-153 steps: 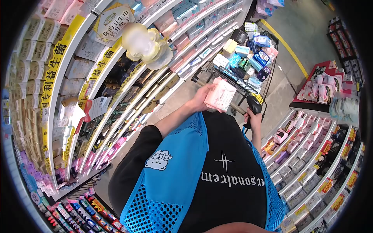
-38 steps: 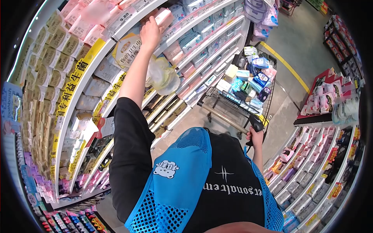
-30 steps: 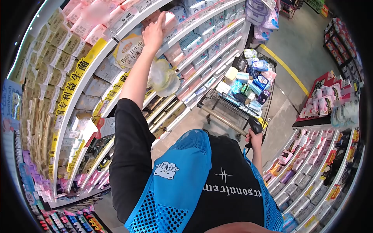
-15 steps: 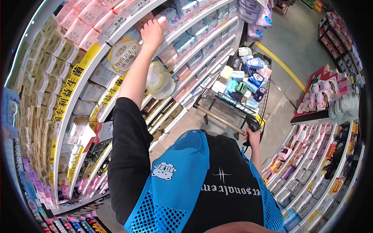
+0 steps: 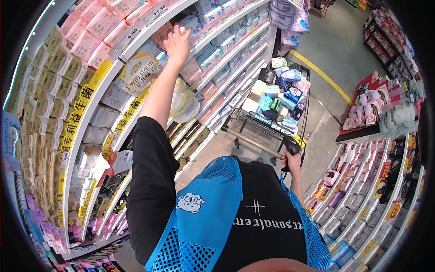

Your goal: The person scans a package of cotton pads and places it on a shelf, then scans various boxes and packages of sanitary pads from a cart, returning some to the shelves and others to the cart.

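Note:
My left hand (image 5: 177, 44) reaches up to a shelf gap just right of the 11.30 price tag. Its fingers are apart, close to a dim pinkish pack (image 5: 161, 35) set back in the gap. I cannot make out whether they touch it. My right hand (image 5: 292, 160) is closed around a black handheld barcode scanner (image 5: 292, 146), beside the handle bar (image 5: 253, 142) of a wire shopping cart (image 5: 302, 113). Many mixed packs (image 5: 277, 93) in blue, white and green fill the cart.
Shelves of beige packs (image 5: 59, 86) and pink packs (image 5: 100, 22) curve along my left. A hexagonal sign (image 5: 139, 72) and a translucent yellowish object (image 5: 185, 102) stick out below my left forearm. Low shelves (image 5: 358, 181) line the right, beyond a red display (image 5: 362, 106).
My left hand has opened its fingers and lifted them from the pink pack near its fingertips. The view has shifted slightly. My right hand still holds the scanner by the cart handle.

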{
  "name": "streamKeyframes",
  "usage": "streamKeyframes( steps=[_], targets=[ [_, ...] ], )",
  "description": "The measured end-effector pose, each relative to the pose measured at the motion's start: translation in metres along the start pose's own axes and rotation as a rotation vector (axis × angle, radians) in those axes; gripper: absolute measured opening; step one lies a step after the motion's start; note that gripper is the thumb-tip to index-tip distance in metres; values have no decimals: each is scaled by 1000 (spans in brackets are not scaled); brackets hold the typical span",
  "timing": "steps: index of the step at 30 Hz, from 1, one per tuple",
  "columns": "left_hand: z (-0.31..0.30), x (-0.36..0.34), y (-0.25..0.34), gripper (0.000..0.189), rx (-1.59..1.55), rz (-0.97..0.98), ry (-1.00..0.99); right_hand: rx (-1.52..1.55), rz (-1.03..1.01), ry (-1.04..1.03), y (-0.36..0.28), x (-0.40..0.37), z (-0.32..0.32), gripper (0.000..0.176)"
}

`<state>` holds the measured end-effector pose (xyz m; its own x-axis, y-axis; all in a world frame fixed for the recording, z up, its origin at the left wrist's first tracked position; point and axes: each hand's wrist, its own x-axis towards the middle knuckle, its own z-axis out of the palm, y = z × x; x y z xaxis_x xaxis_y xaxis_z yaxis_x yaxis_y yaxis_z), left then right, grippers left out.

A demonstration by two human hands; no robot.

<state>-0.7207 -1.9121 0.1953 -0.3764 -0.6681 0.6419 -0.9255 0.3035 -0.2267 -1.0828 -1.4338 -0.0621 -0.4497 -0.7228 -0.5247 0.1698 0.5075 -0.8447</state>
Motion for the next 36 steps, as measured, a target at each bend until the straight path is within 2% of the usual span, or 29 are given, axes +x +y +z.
streamKeyframes(
  steps=[3, 6, 12, 15, 17, 18, 19, 22, 30, 36],
  targets=[
    [-3, -3, 3, 37, 58, -35, -180, 6, 18, -5, -2, -1, -1, 19],
    [-6, -9, 11, 30, 47, -49, 13, 10, 21, -9, 1, -1, -1, 21],
    [7, -14, 14, 37, 107, -55, -21, 14, 17, -7, -2, -1, 0, 21],
    [2, -16, 15, 48, 127, -46, -107, 28, 23, -16, -3, -2, 0, 22],
    [7, -21, 15, 59, 131, -47, -69, 33, 24, -19, 0, -1, -1, 22],
    [9, -22, 14, 65, 134, -47, -48, 30, 11, -15, -2, -1, -1, 22],
    [10, -25, 13, 81, 132, -41, -29, 26, 0, -12, -3, -3, -1, 22],
    [7, -32, 12, 85, 120, -36, -62, 23, 12, 6, -6, -5, 2, 20],
    [15, -35, 13, 68, 144, -25, -16, 34, 4, 22, -6, -4, 3, 19],
    [19, -37, 18, 67, 142, -47, 12, 40, 10, 47, -3, -5, 4, 20]
  ],
)
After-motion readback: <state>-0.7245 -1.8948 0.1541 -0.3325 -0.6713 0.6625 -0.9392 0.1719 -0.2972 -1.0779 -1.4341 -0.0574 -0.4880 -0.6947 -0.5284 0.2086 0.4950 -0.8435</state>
